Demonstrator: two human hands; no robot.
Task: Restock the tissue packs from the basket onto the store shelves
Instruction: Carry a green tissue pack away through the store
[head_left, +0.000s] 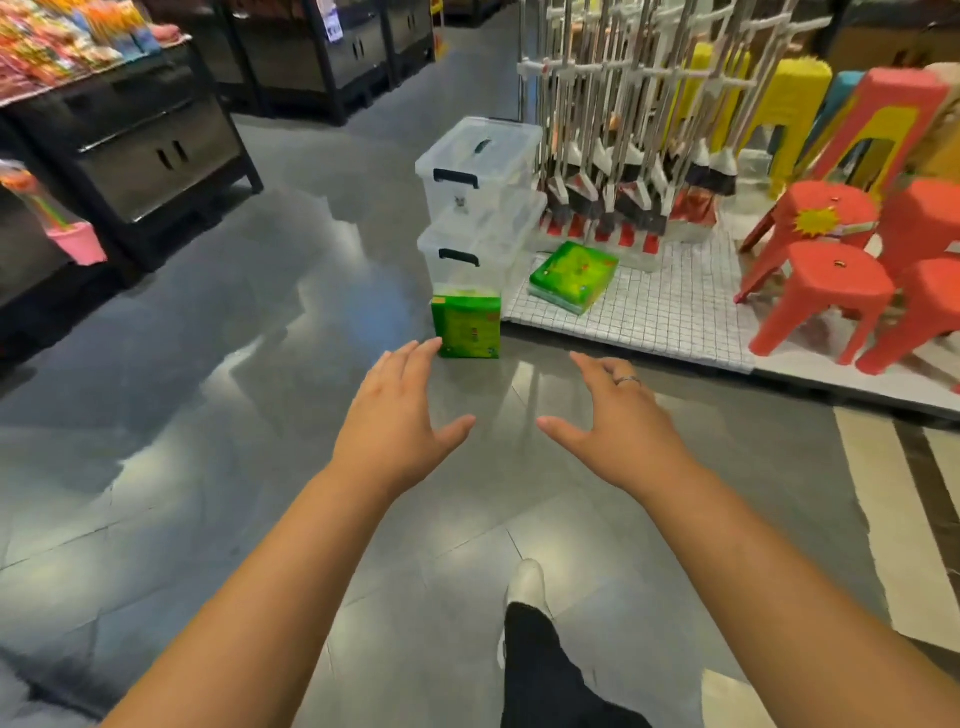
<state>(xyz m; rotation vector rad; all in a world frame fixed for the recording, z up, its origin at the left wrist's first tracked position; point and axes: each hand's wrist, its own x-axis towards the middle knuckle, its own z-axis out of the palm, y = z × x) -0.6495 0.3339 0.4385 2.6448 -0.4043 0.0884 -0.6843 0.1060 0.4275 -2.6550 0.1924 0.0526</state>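
A green tissue pack (466, 326) stands upright on the grey floor, against the lower of two stacked clear storage boxes (475, 208). A second green tissue pack (574, 277) lies flat on the white gridded platform (660, 317) to the right. My left hand (397, 415) and my right hand (618, 415) are stretched out in front of me, fingers spread, holding nothing. The left fingertips are just short of the upright pack. No basket is in view.
Mops hang in a metal rack (623, 130) on the platform. Red stools (826, 296) and yellow stools stand at the right. Dark display cabinets (150, 150) with snacks line the left. My white shoe (527, 587) and dark trouser leg are below.
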